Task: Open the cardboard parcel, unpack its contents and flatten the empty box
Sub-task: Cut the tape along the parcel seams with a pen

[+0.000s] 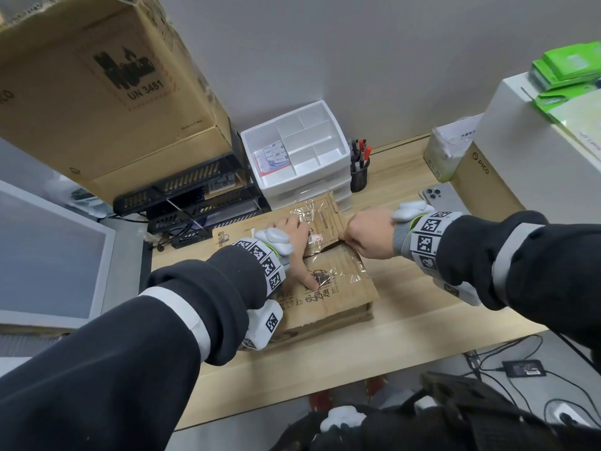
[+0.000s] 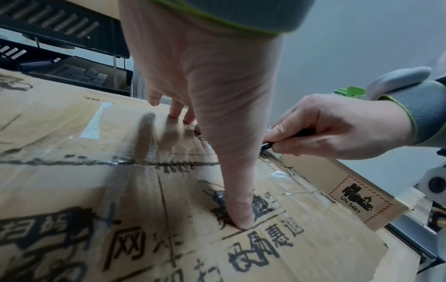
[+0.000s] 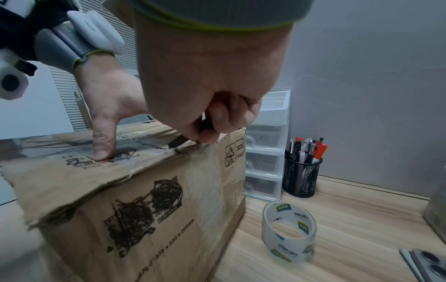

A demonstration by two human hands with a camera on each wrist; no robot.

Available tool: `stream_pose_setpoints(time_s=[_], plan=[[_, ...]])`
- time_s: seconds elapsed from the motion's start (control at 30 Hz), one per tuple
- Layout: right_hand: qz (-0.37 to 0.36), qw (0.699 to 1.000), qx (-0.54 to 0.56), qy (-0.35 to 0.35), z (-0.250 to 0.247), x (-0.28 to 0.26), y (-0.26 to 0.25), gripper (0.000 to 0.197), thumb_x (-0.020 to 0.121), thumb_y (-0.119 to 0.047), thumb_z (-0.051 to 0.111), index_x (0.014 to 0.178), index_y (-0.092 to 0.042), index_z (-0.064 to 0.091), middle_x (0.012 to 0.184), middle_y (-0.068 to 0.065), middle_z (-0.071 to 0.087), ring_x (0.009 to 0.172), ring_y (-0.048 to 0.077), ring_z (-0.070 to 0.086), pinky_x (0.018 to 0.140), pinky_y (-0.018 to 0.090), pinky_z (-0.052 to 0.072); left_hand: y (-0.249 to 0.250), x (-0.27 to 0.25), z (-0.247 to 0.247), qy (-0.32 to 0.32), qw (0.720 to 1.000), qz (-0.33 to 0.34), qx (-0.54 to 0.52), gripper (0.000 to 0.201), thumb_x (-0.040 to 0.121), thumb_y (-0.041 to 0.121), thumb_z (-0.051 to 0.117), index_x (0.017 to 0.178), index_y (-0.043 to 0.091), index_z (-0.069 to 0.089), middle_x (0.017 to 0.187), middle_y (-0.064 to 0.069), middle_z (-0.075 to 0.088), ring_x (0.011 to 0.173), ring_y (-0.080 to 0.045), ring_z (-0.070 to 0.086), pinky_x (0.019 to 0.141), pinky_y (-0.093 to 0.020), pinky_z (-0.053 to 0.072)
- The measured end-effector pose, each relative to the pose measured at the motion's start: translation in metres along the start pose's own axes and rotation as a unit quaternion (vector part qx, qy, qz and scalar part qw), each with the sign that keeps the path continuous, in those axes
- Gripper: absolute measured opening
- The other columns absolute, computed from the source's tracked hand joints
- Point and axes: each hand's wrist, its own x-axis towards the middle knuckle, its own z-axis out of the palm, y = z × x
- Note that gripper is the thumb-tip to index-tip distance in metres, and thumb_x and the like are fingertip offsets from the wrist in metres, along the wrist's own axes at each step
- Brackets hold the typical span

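Observation:
A brown cardboard parcel (image 1: 338, 288) (image 2: 120, 200) (image 3: 144, 209) with black print and clear tape stands on the wooden desk. My left hand (image 1: 294, 237) (image 2: 212, 95) (image 3: 106, 106) lies spread on its top, thumb and fingertips pressing the flaps down. My right hand (image 1: 370, 234) (image 2: 337, 131) (image 3: 207, 85) is curled round a small dark cutter (image 2: 266, 146) (image 3: 178, 142) at the right end of the taped centre seam. The blade tip sits at the seam on the box's right edge. The flaps are still taped together along the seam.
A roll of clear tape (image 3: 288, 231) stands on the desk right of the parcel. Behind are white drawers (image 1: 302, 151), a black pen cup (image 1: 358, 175), black letter trays (image 1: 192, 203) and a large carton (image 1: 97, 76). A phone (image 1: 437, 196) and boxes (image 1: 481, 180) lie to the right.

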Motion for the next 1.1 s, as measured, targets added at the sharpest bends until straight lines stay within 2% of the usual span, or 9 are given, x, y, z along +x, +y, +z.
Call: stream_pose_setpoints(time_s=[0.23,0.3,0.43,0.57,0.8,0.87,0.97,1.0,1.1], plan=[[0.025,0.999,-0.025,-0.017,-0.003,-0.012,0.012,0.024,0.093,-0.024,0.043,0.088,-0.019,0.066,0.082,0.003,0.065,0.07,0.027,0.063,0.054,0.028,0.049,0.01,0.002,-0.012,-0.039,0.998,-0.032,0.023,0.113,0.026,0.09,0.071,0.112,0.02,0.048,0.113,-0.002,0.048,0.1,-0.023,0.05,0.088,-0.044,0.052],[0.032,0.999,-0.026,-0.016,-0.002,-0.016,0.018,0.024,0.093,-0.025,0.043,0.085,-0.019,0.065,0.084,0.002,0.065,0.07,0.027,0.064,0.057,0.03,0.053,0.013,0.002,-0.013,-0.046,0.998,-0.036,0.024,0.114,0.025,0.089,0.07,0.113,0.021,0.047,0.113,-0.003,0.047,0.1,-0.023,0.05,0.087,-0.045,0.053],[0.035,0.999,-0.012,-0.018,-0.004,-0.022,0.028,0.021,0.09,-0.025,0.045,0.08,-0.019,0.063,0.084,0.0,0.066,0.07,0.026,0.064,0.061,0.035,0.057,0.016,0.002,-0.019,-0.07,0.996,-0.038,0.027,0.121,0.028,0.085,0.077,0.123,0.017,0.045,0.12,-0.006,0.048,0.104,-0.027,0.054,0.088,-0.046,0.054],[0.041,0.999,-0.017,-0.015,-0.008,-0.03,0.038,0.02,0.089,-0.023,0.047,0.076,-0.019,0.061,0.08,0.002,0.063,0.067,0.027,0.06,0.06,0.032,0.054,0.021,0.001,-0.026,-0.087,0.995,-0.04,0.035,0.121,0.032,0.083,0.08,0.126,0.015,0.046,0.121,-0.006,0.047,0.105,-0.026,0.054,0.089,-0.046,0.055],[0.031,0.999,-0.019,-0.007,-0.006,-0.04,0.049,0.029,0.093,-0.03,0.042,0.083,-0.018,0.067,0.084,0.003,0.066,0.071,0.027,0.062,0.059,0.03,0.05,0.023,0.004,-0.028,-0.1,0.993,-0.042,0.045,0.117,0.042,0.077,0.084,0.13,0.011,0.044,0.12,-0.007,0.047,0.107,-0.024,0.052,0.093,-0.044,0.052],[0.035,0.999,-0.011,-0.003,-0.005,-0.044,0.052,0.029,0.094,-0.03,0.043,0.084,-0.018,0.067,0.083,0.002,0.066,0.071,0.026,0.061,0.058,0.029,0.047,0.025,0.007,-0.031,-0.114,0.992,-0.037,0.047,0.112,0.046,0.074,0.086,0.128,0.009,0.048,0.119,-0.006,0.051,0.102,-0.021,0.052,0.088,-0.038,0.052],[0.041,0.999,0.003,-0.001,-0.002,-0.047,0.056,0.026,0.094,-0.029,0.044,0.085,-0.019,0.066,0.083,0.001,0.065,0.071,0.026,0.06,0.058,0.029,0.047,0.024,0.012,-0.033,-0.144,0.988,-0.028,0.047,0.104,0.049,0.073,0.086,0.125,0.007,0.059,0.108,-0.003,0.059,0.087,-0.016,0.051,0.072,-0.03,0.045],[0.047,0.999,0.007,-0.004,-0.001,-0.048,0.058,0.026,0.095,-0.029,0.044,0.086,-0.02,0.066,0.084,0.0,0.065,0.071,0.025,0.06,0.058,0.029,0.047,0.025,0.013,-0.035,-0.15,0.987,-0.028,0.049,0.105,0.051,0.074,0.085,0.127,0.007,0.059,0.11,-0.003,0.06,0.087,-0.016,0.05,0.072,-0.029,0.044],[0.078,0.996,0.052,0.001,0.008,-0.055,0.069,0.027,0.098,-0.033,0.042,0.099,-0.026,0.068,0.089,-0.001,0.068,0.075,0.023,0.063,0.062,0.03,0.05,0.027,0.015,-0.038,-0.141,0.988,-0.031,0.047,0.114,0.055,0.072,0.084,0.139,0.006,0.044,0.13,-0.009,0.05,0.108,-0.021,0.052,0.089,-0.034,0.049]])
